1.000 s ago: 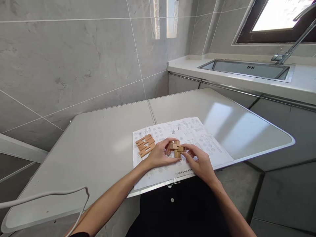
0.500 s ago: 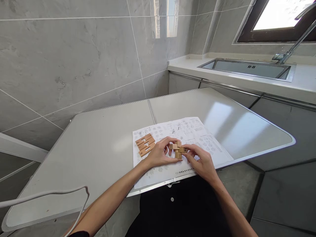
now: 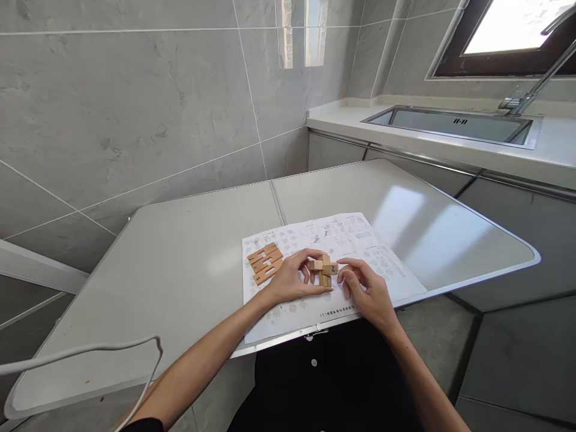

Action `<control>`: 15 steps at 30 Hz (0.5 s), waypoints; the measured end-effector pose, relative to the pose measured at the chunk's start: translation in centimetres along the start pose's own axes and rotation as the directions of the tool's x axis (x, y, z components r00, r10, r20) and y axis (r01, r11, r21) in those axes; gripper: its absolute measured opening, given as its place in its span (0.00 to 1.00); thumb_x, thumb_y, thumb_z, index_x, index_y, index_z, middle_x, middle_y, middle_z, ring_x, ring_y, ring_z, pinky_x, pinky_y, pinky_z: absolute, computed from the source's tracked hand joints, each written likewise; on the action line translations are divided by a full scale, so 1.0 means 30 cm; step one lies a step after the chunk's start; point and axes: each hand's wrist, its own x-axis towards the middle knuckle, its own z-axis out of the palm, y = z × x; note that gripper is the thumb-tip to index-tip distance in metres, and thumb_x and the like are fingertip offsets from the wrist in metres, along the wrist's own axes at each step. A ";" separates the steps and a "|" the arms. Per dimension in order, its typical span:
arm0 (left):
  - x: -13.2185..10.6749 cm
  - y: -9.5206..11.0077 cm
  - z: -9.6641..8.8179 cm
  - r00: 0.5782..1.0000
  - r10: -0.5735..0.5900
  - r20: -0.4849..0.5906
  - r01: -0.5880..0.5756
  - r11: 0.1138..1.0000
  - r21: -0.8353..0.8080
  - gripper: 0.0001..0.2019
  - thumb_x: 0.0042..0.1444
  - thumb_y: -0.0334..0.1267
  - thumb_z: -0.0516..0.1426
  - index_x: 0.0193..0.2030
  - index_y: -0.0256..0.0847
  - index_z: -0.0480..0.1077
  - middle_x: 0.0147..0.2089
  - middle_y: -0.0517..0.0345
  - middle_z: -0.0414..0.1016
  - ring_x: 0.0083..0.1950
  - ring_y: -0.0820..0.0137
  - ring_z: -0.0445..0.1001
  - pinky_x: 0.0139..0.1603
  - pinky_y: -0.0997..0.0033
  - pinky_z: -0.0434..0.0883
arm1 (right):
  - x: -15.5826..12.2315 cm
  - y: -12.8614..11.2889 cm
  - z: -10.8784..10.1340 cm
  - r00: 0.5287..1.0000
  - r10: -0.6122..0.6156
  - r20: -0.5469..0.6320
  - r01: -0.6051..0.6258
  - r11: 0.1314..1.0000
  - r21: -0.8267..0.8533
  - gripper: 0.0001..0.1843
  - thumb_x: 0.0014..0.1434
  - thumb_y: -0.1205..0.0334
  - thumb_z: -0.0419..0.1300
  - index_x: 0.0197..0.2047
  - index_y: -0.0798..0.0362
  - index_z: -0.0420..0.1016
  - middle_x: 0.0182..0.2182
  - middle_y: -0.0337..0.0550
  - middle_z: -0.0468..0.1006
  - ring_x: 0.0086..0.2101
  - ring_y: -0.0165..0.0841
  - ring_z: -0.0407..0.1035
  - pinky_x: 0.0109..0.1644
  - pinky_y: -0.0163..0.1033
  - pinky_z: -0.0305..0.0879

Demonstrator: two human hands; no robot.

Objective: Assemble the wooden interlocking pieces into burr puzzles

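Observation:
A small cluster of interlocked wooden puzzle pieces stands on a printed instruction sheet near the table's front edge. My left hand curls round the cluster from the left, thumb and fingers pressed on it. From the right, the fingertips of my right hand pinch the cluster's right end. Three loose notched wooden bars lie side by side on the sheet's left part, untouched.
The grey folding table stands against a tiled wall. Behind it on the right is a white counter with a steel sink and a tap. A white cable loops over the table's front left corner.
The puzzle cluster has been turned slightly between my hands. My right fingers have shifted from gripping its lower side to pinching its right end.

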 end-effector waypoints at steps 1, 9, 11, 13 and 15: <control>0.000 0.001 -0.001 1.000 -0.003 0.001 0.003 1.000 -0.028 0.35 0.46 0.49 0.74 0.59 0.43 0.71 0.40 0.58 0.77 0.34 0.71 0.73 0.35 0.70 0.71 | 0.002 0.001 0.001 1.000 0.020 -0.004 -0.020 1.000 0.002 0.14 0.73 0.51 0.56 0.56 0.49 0.73 0.32 0.38 0.78 0.23 0.30 0.67 0.33 0.39 0.68; -0.003 0.008 -0.003 0.998 0.013 0.054 -0.003 0.986 -0.166 0.36 0.47 0.45 0.75 0.61 0.45 0.70 0.45 0.56 0.77 0.37 0.71 0.73 0.47 0.63 0.75 | 0.021 0.001 -0.002 0.984 0.060 0.168 -0.044 0.994 -0.097 0.17 0.74 0.46 0.53 0.50 0.51 0.72 0.23 0.36 0.73 0.26 0.35 0.70 0.35 0.40 0.65; -0.004 0.006 -0.003 0.997 0.009 0.071 0.003 0.987 -0.163 0.36 0.47 0.45 0.74 0.62 0.46 0.70 0.48 0.55 0.77 0.39 0.70 0.74 0.49 0.62 0.76 | 0.022 -0.006 -0.009 0.977 0.062 0.204 -0.047 0.996 -0.080 0.18 0.75 0.45 0.51 0.47 0.50 0.71 0.23 0.36 0.73 0.26 0.35 0.68 0.35 0.40 0.65; -0.005 0.005 -0.004 0.996 0.007 0.085 0.006 0.989 -0.149 0.36 0.48 0.46 0.74 0.63 0.47 0.69 0.49 0.54 0.77 0.40 0.69 0.75 0.51 0.61 0.76 | 0.022 -0.014 -0.017 0.969 0.067 0.237 -0.055 0.997 -0.061 0.19 0.76 0.45 0.49 0.42 0.49 0.70 0.23 0.36 0.71 0.25 0.35 0.66 0.34 0.40 0.64; -0.006 0.006 -0.003 0.996 0.010 0.092 0.002 0.991 -0.130 0.36 0.48 0.46 0.74 0.63 0.48 0.69 0.50 0.54 0.77 0.40 0.68 0.75 0.51 0.60 0.76 | 0.023 -0.021 -0.024 0.962 0.066 0.265 -0.056 0.997 -0.047 0.21 0.76 0.45 0.49 0.37 0.49 0.68 0.23 0.35 0.70 0.25 0.34 0.64 0.33 0.39 0.62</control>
